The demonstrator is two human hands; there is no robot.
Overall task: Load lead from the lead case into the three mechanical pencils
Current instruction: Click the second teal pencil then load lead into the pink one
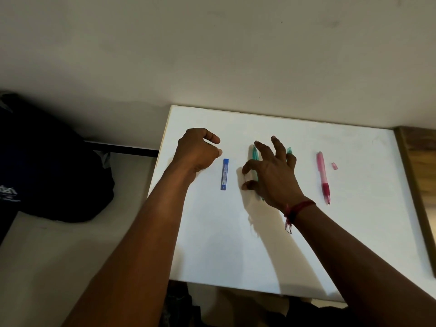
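Note:
A blue lead case (225, 174) lies flat on the white table (354, 232), pointing away from me. My left hand (198, 152) hovers just left of it, fingers curled in with nothing visible in them. My right hand (271, 175) is spread over a teal mechanical pencil (254, 155), covering most of it. A thin dark lead (245, 179) is held between its thumb tip and forefinger tip. A second teal pencil (289, 151) shows only its top behind my fingers. A pink mechanical pencil (322, 175) lies apart to the right, with a small pink cap (334, 166) beside it.
A dark blue bag (47, 166) sits on the floor left of the table. A wooden edge (415, 175) borders the table's right side, and a pale wall (212, 55) runs along its far edge.

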